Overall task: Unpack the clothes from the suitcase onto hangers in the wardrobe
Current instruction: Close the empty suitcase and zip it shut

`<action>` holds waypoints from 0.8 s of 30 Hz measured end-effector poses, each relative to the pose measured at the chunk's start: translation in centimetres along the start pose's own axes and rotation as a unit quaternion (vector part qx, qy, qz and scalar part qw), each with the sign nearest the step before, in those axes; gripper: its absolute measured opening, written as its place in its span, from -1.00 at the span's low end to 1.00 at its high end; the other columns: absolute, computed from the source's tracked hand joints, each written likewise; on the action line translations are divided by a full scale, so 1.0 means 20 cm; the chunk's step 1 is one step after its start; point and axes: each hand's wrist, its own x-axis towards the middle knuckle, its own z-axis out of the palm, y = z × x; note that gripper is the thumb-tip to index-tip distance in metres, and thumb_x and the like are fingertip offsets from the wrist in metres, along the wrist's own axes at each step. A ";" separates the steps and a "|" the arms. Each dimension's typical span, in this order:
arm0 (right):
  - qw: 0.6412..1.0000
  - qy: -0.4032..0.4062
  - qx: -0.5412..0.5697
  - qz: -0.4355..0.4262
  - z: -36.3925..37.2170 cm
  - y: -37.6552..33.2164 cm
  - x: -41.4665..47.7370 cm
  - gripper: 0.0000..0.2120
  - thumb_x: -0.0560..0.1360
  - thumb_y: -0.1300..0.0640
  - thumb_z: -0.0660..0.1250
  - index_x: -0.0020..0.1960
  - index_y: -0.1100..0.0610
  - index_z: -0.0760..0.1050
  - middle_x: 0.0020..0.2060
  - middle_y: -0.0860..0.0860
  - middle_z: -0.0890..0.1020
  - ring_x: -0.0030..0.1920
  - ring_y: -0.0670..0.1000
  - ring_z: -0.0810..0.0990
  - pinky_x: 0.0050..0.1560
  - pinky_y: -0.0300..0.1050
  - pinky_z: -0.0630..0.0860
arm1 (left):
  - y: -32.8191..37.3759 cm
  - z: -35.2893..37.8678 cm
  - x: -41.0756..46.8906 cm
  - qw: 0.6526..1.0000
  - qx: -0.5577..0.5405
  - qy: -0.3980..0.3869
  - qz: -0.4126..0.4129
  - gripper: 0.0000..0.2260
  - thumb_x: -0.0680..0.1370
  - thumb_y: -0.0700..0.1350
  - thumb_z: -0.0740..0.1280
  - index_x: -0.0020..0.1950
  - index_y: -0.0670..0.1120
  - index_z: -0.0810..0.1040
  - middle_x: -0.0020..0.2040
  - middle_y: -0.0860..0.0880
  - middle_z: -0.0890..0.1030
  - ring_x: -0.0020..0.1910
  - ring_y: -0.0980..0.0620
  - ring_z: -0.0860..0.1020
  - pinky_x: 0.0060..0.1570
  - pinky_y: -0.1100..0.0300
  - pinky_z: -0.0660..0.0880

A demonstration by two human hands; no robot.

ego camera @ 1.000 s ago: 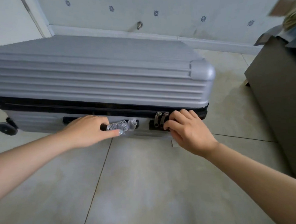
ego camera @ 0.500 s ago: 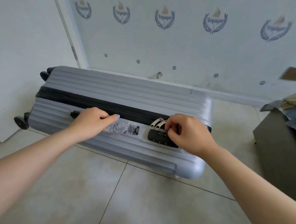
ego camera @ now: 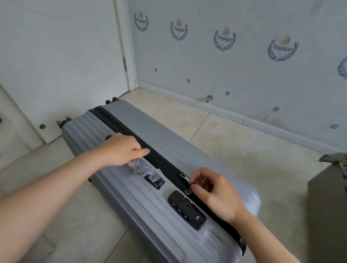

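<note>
Noted grey suitcase on tiled floor, zipped shut. My left hand gripped plastic-wrapped handle, steadying case, I judged; right hand pinched zipper pull beside combination lock, ready to unzip.

Beige tiled floor with thin dark grout lines, closed grey ribbed suitcase resting on its long edge across the middle, wheels toward 10 o'clock, dark brown cabinet standing at 3 o'clock, apart from it
</note>
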 end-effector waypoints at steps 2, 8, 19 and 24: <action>1.000 0.006 -0.009 -0.016 0.02 0.00 -0.02 -0.92 0.43 0.08 0.35 -0.15 -0.10 0.51 -0.31 -0.21 0.54 -0.33 -0.14 0.46 -0.24 -0.22 0.40 | 0.00 0.03 -0.05 1.000 -0.016 0.020 -0.006 -0.50 0.61 0.11 0.16 -0.46 -0.09 0.18 -0.59 0.03 0.28 -0.50 0.02 0.40 -0.27 0.17 0.30; 1.000 0.008 -0.001 -0.025 0.01 0.06 0.01 -0.96 0.45 0.04 0.37 -0.15 -0.09 0.52 -0.30 -0.15 0.56 -0.33 -0.13 0.47 -0.20 -0.09 0.45 | 0.22 0.19 -0.20 0.984 -0.073 0.158 0.046 -0.81 0.59 -0.01 0.24 0.15 0.00 0.54 0.14 0.12 0.49 0.18 0.12 0.41 0.23 0.13 0.37; 0.997 -0.008 0.071 -0.025 0.02 0.09 0.00 -0.92 0.46 0.01 0.43 -0.18 -0.08 0.54 -0.35 -0.21 0.52 -0.32 -0.17 0.42 -0.21 -0.20 0.42 | 0.31 0.42 -0.31 0.982 0.032 0.125 0.139 -0.62 0.66 0.07 -0.07 0.44 0.18 0.33 0.43 0.21 0.34 0.50 0.17 0.14 0.50 0.01 -0.13; 0.987 0.044 0.154 0.000 0.02 0.06 -0.01 -0.90 0.50 0.06 0.40 -0.19 0.00 0.53 -0.43 -0.15 0.46 -0.42 -0.16 0.30 -0.34 -0.34 0.27 | 0.26 0.41 -0.24 0.973 -0.002 0.146 0.178 -0.60 0.58 -0.01 0.09 0.43 0.16 0.35 0.38 0.25 0.38 0.44 0.22 0.23 0.50 0.07 -0.06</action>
